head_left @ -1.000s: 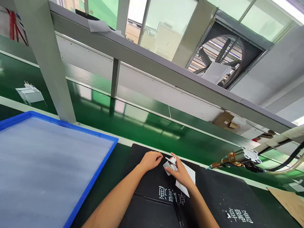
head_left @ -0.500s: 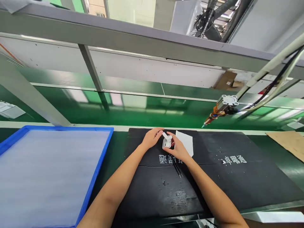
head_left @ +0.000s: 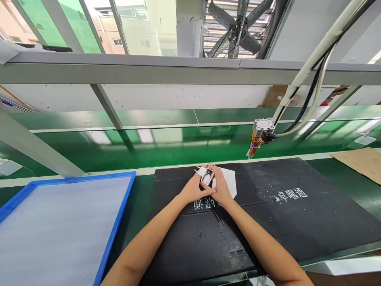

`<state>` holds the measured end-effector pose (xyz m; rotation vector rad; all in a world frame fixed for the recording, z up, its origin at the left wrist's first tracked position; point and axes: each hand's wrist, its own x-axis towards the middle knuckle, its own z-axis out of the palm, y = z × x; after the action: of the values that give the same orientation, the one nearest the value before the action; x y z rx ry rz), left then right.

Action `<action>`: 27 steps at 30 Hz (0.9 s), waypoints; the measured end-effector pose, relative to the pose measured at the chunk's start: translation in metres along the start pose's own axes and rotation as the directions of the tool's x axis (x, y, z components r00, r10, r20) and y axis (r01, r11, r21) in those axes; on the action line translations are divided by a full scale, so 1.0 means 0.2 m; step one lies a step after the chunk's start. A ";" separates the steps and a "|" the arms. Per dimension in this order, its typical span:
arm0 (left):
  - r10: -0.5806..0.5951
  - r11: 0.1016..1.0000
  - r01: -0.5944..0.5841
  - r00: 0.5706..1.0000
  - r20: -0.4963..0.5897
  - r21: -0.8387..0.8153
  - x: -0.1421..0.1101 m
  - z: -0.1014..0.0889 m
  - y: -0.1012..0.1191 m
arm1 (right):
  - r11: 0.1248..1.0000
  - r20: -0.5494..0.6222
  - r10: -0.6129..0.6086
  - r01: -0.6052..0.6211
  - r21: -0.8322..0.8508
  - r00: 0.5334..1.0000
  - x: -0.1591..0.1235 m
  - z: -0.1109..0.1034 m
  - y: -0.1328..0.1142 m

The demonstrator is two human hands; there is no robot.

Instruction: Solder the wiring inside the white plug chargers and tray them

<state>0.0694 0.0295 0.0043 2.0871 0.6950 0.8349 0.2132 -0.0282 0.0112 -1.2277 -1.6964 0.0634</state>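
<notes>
Both hands meet over a black cardboard mat [head_left: 196, 242]. Between them is a small white plastic housing [head_left: 207, 176], its open side facing up and small dark parts showing inside. A white piece with thin prongs [head_left: 201, 171] sits at its upper left. My left hand [head_left: 192, 190] is closed on the housing from the left, thumb pointing right. Around the right side, my right hand [head_left: 222, 186] grips it too. Just below the hands lie black tweezers [head_left: 217, 214], their upper end partly covered. A white sheet [head_left: 231, 182] lies behind my right hand.
A blue-rimmed tray [head_left: 117, 222] with a pale lining stands on the left. Above the mat to the right, an orange-and-silver tool head [head_left: 259, 137] hangs from a cable-carrying arm. Brown cardboard [head_left: 360, 163] lies at the far right. A green bench surface [head_left: 143, 198] borders the mat.
My left hand has gone from reaching beside the housing to gripping it, and the housing is tilted differently. My right hand keeps hold. The camera view has shifted upward and levelled.
</notes>
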 end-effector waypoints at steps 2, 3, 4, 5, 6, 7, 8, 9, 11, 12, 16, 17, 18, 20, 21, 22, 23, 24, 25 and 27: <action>-0.150 0.971 0.137 0.987 -0.054 -0.195 0.00 0.04 0.00 | 0.997 0.044 -0.071 0.071 0.001 0.996 0.02 -0.03 -0.02; -0.221 0.938 0.193 0.973 -0.068 -0.288 0.00 0.05 -0.01 | 0.994 0.045 -0.107 0.107 -0.008 0.993 0.03 -0.06 -0.03; -0.274 0.900 0.226 0.958 -0.080 -0.372 0.01 0.05 -0.02 | 0.990 0.002 -0.140 0.140 -0.033 0.990 0.04 -0.10 -0.03; -0.304 0.865 0.234 0.948 -0.093 -0.445 0.01 0.05 -0.03 | 0.984 -0.092 -0.168 0.162 -0.074 0.981 0.05 -0.15 -0.03; -0.313 0.837 0.221 0.943 -0.108 -0.501 0.01 0.04 -0.04 | 0.980 -0.238 -0.182 0.156 -0.123 0.954 0.07 -0.21 -0.02; -0.309 0.820 0.197 0.943 -0.126 -0.537 0.02 0.03 -0.05 | 0.979 -0.415 -0.178 0.118 -0.166 0.892 0.08 -0.27 0.00; -0.296 0.816 0.170 0.944 -0.146 -0.553 0.02 0.03 -0.06 | 0.984 -0.584 -0.145 0.053 -0.172 0.799 0.09 -0.34 0.02; -0.277 0.820 0.144 0.947 -0.164 -0.554 0.02 0.02 -0.07 | 0.992 -0.697 -0.064 -0.031 -0.122 0.714 0.10 -0.41 0.05; -0.237 0.831 0.103 0.954 -0.181 -0.547 0.02 0.01 -0.08 | 0.980 -0.765 0.167 -0.187 0.062 0.622 0.13 -0.53 0.11; -0.225 0.833 0.091 0.957 -0.184 -0.546 0.02 0.01 -0.08 | 0.952 -0.728 0.298 -0.250 0.178 0.618 0.15 -0.57 0.15; -0.229 0.835 0.100 0.957 -0.177 -0.542 0.03 0.03 -0.09 | 0.809 -0.327 0.555 -0.405 0.427 0.765 0.22 -0.60 0.30; -0.237 0.837 0.108 0.956 -0.176 -0.536 0.03 0.03 -0.09 | 0.808 -0.250 0.539 -0.410 0.423 0.804 0.24 -0.58 0.32; -0.245 0.841 0.118 0.953 -0.177 -0.529 0.03 0.03 -0.10 | 0.818 -0.200 0.513 -0.404 0.410 0.835 0.26 -0.54 0.33; -0.267 0.852 0.143 0.946 -0.183 -0.504 0.04 0.02 -0.11 | 0.837 -0.143 0.468 -0.385 0.389 0.872 0.29 -0.46 0.32; -0.281 0.859 0.160 0.941 -0.187 -0.487 0.04 0.01 -0.11 | 0.842 -0.126 0.455 -0.379 0.384 0.882 0.31 -0.42 0.31; -0.297 0.865 0.179 0.936 -0.190 -0.469 0.04 0.01 -0.12 | 0.845 -0.106 0.442 -0.374 0.382 0.891 0.32 -0.37 0.28; -0.313 0.870 0.199 0.929 -0.195 -0.451 0.05 0.00 -0.12 | 0.849 -0.075 0.421 -0.363 0.384 0.904 0.34 -0.33 0.25; -0.328 0.873 0.216 0.923 -0.199 -0.437 0.05 -0.01 -0.13 | 0.853 -0.036 0.391 -0.348 0.388 0.920 0.36 -0.28 0.22; -0.341 0.875 0.230 0.917 -0.206 -0.426 0.05 -0.02 -0.13 | 0.858 0.007 0.353 -0.327 0.397 0.935 0.37 -0.24 0.18; -0.362 0.877 0.250 0.905 -0.222 -0.409 0.05 -0.04 -0.14 | 0.864 0.096 0.255 -0.271 0.425 0.962 0.40 -0.17 0.10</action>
<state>0.0649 0.0555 -0.0113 1.4761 0.9212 1.0115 0.2524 0.0246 0.0715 -1.1078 -1.4292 0.6057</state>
